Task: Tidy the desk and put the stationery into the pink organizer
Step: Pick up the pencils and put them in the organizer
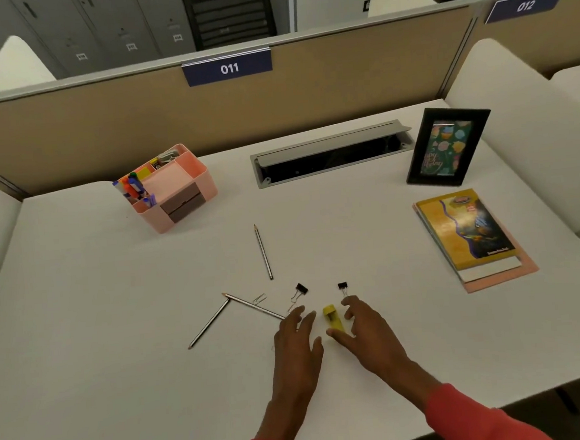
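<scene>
both loose-fingered, gripping nothing — left hand (296, 336) hides pencil (253, 306) end; right hand (368, 331) beside yellow sharpener (333, 318), contact unclear.

At lower centre of the frame, the left hand (295, 336) and right hand (370, 331), fingers loosely spread, flank a small yellow plastic sharpener (333, 318) on the white tabletop (84, 337). Two black binder clips (301, 288) lie just above it. Three thin pencils (263, 252) lie to their left. The pink plastic organizer (207, 181) stands at upper left.

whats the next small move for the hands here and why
Probably pinch the yellow sharpener with the right hand and lift it: it lies on the desk between that hand's thumb and fingers, and the pink organizer stands far back left.
</scene>
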`<action>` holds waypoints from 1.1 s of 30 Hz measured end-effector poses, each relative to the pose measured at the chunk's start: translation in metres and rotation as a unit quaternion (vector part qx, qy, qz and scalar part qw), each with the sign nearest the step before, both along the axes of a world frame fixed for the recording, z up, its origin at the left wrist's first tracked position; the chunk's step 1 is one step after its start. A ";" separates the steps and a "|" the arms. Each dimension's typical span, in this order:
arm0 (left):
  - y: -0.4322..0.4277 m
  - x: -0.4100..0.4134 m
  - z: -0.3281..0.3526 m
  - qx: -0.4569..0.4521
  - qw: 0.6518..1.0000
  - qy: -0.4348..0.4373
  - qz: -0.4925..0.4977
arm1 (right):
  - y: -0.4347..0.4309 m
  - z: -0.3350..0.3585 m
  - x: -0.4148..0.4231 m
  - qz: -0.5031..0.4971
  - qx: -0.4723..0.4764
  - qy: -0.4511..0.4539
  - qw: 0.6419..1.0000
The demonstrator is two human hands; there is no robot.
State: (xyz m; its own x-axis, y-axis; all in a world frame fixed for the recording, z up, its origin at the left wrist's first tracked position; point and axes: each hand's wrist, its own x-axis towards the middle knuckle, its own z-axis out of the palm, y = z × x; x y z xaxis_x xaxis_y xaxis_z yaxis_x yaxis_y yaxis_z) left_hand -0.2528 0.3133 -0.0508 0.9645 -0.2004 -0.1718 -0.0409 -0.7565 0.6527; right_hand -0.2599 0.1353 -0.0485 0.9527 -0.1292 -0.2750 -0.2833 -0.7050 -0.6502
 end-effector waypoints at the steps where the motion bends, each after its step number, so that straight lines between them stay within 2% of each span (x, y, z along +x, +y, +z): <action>1: 0.000 -0.001 0.001 -0.001 1.000 -0.002 -0.001 | 0.002 -0.001 0.001 -0.007 0.001 -0.002 1.000; 14: 0.002 0.006 0.007 -0.027 0.999 0.016 0.016 | 0.011 -0.001 0.022 0.011 0.006 0.001 1.000; 22: 0.023 0.029 0.004 -0.038 0.998 0.001 0.050 | 0.022 0.003 0.034 0.028 -0.020 0.008 0.999; 25: 0.039 0.042 0.005 -0.051 0.996 -0.012 0.077 | 0.027 0.012 0.038 0.024 -0.075 -0.025 0.997; 27: 0.049 0.053 0.008 -0.059 0.993 -0.022 0.101 | 0.040 0.022 0.061 0.024 -0.092 -0.086 0.992; 29: 0.059 0.064 0.010 -0.064 0.989 -0.039 0.127 | 0.061 0.030 0.102 0.020 -0.060 -0.126 0.990; 31: 0.069 0.073 0.012 -0.066 0.986 -0.048 0.148 | 0.084 0.033 0.153 0.011 -0.028 -0.130 0.991; 33: 0.078 0.082 0.014 -0.061 0.984 -0.056 0.158 | 0.103 0.030 0.201 0.006 -0.020 -0.097 0.995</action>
State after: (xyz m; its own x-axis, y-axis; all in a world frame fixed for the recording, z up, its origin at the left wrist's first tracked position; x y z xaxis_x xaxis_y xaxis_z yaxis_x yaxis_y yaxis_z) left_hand -0.1711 0.3910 -0.0372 0.9934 0.1005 -0.0552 0.1080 -0.6591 0.7443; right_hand -0.0584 0.2386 -0.0186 0.9889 -0.1246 -0.0810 -0.1468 -0.7334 -0.6638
